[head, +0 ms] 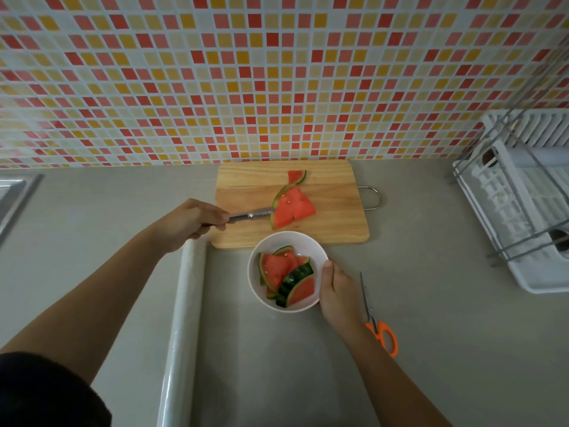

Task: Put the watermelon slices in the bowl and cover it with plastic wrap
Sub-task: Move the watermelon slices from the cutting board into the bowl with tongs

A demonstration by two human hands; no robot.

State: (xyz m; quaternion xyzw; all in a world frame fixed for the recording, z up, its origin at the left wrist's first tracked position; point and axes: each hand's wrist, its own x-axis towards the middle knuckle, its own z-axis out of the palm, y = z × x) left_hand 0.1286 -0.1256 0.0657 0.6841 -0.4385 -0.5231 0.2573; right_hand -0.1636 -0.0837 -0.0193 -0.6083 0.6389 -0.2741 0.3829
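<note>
A white bowl (311,241) stands on the grey counter just in front of a wooden cutting board (246,192); several watermelon slices (278,269) lie in it. My right hand (340,291) grips the bowl's right rim. On the board lies a large watermelon slice (295,209) and, behind it, a small piece (296,176). My left hand (187,223) is shut on a knife (251,215) whose blade tip touches the large slice's rind. A roll of plastic wrap (184,318) lies lengthwise on the counter, left of the bowl.
Orange-handled scissors (380,331) lie right of my right forearm. A white dish rack (523,195) stands at the right edge. A sink edge (12,195) shows at far left. A tiled wall rises behind the board.
</note>
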